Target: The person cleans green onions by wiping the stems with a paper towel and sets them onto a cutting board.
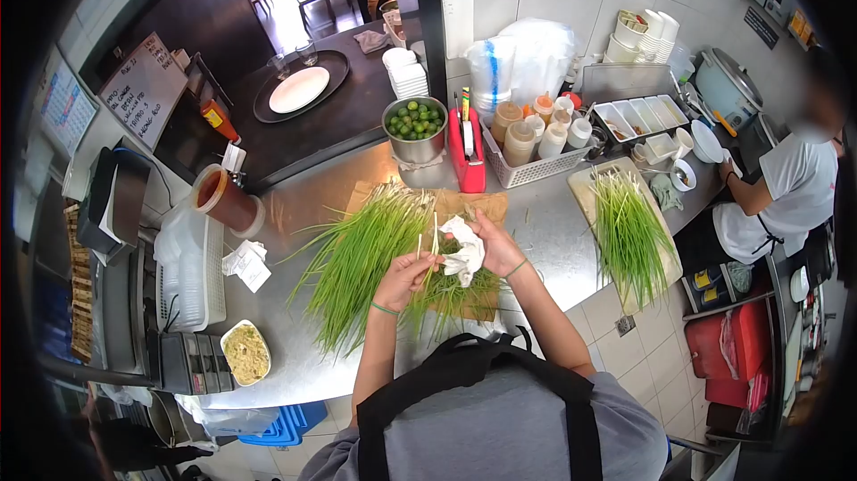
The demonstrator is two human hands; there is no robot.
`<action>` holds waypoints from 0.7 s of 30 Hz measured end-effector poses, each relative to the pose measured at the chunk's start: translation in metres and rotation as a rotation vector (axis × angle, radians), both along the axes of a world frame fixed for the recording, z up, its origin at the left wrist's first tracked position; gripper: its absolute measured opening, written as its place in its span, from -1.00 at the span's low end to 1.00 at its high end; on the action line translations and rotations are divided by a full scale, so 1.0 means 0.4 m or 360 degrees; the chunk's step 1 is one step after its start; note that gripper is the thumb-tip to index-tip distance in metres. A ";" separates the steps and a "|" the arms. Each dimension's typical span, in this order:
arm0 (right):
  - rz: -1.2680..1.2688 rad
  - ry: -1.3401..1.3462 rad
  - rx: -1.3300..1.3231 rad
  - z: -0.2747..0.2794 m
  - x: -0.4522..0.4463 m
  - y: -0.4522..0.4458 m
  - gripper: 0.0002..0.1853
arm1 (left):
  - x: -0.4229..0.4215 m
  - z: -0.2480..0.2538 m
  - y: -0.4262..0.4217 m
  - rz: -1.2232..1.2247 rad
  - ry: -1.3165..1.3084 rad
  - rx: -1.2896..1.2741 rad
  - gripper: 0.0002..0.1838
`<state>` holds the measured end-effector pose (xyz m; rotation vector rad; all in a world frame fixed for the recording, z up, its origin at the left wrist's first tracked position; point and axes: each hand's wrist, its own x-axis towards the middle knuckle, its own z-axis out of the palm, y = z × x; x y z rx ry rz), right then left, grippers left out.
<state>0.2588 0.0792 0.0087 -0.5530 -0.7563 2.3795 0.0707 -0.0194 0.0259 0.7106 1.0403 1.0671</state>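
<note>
My left hand (407,281) is closed around a couple of thin spring onions, their white ends (435,233) pointing up. My right hand (497,246) grips a crumpled white cloth (465,253) right beside those stalks. Whether the cloth touches them I cannot tell. To the left of my hands, a large pile of spring onions (357,258) is spread over brown paper (486,207), root ends toward the back. Loose green trimmings (469,289) lie on the paper under my hands. At the right, another bunch of spring onions (629,231) rests on a cutting board (586,191).
Behind my hands stand a pot of green limes (416,152), a red holder (466,155) and a basket of sauce bottles (536,171). A sauce container (223,200) and a food tub (245,353) are at the left. A co-worker (777,200) stands at the far right.
</note>
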 end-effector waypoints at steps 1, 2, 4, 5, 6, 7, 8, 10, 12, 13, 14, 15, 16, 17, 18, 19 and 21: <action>-0.0014 -0.0013 -0.0018 0.004 -0.001 -0.006 -0.58 | -0.008 -0.025 0.006 -0.0025 -0.0156 -0.0060 -0.82; -0.0025 -0.0025 -0.0034 0.010 -0.006 -0.016 -0.60 | -0.014 -0.044 0.010 -0.0049 -0.0311 -0.0119 -0.82; 0.0001 -0.0021 -0.0121 0.018 -0.010 -0.034 -0.70 | -0.011 -0.055 0.013 -0.0070 -0.0419 -0.0153 -0.82; 0.0042 -0.0027 -0.0127 0.013 -0.015 -0.041 -0.73 | -0.008 -0.059 0.015 -0.0082 -0.0474 -0.0173 -0.82; 0.0085 -0.0033 -0.0135 0.005 -0.022 -0.049 -0.75 | -0.005 -0.063 0.018 -0.0089 -0.0456 -0.0180 -0.82; 0.0130 -0.0039 -0.0143 -0.004 -0.030 -0.054 -0.77 | -0.003 -0.066 0.020 -0.0094 -0.0437 -0.0189 -0.82; 0.0130 -0.0022 -0.0127 -0.014 -0.036 -0.055 -0.81 | -0.001 -0.068 0.021 -0.0099 -0.0419 -0.0196 -0.82; -0.0032 -0.0160 -0.0049 -0.024 -0.046 -0.053 -0.84 | 0.001 -0.067 0.017 -0.0106 -0.0326 -0.0211 -0.81; -0.0175 -0.0256 0.0023 -0.033 -0.053 -0.049 -0.86 | 0.005 -0.062 0.011 -0.0112 -0.0238 -0.0208 -0.80; -0.0240 -0.0285 0.0055 -0.036 -0.056 -0.044 -0.87 | 0.009 -0.056 0.007 -0.0117 -0.0199 -0.0197 -0.80; -0.0306 -0.0314 0.0087 -0.038 -0.056 -0.039 -0.88 | 0.012 -0.054 0.004 -0.0123 -0.0159 -0.0187 -0.79; -0.0366 -0.0339 0.0106 -0.032 -0.056 -0.035 -0.89 | 0.012 -0.060 0.002 -0.0122 -0.0144 -0.0187 -0.79; -0.0425 -0.0362 0.0125 -0.024 -0.056 -0.029 -0.89 | 0.011 -0.069 -0.002 -0.0121 -0.0128 -0.0187 -0.79; -0.0484 -0.0386 0.0143 -0.018 -0.057 -0.023 -0.89 | 0.009 -0.074 -0.005 -0.0119 -0.0112 -0.0189 -0.79; -0.0472 -0.0375 0.0179 -0.022 -0.054 -0.008 -0.89 | 0.008 -0.074 -0.008 -0.0125 -0.0096 -0.0174 -0.79; -0.0505 -0.0355 0.0160 -0.025 -0.049 0.002 -0.89 | 0.007 -0.072 -0.013 -0.0130 -0.0080 -0.0160 -0.79; -0.0569 -0.0316 0.0125 -0.024 -0.042 0.022 -0.89 | 0.003 -0.070 -0.018 -0.0125 -0.0096 -0.0150 -0.79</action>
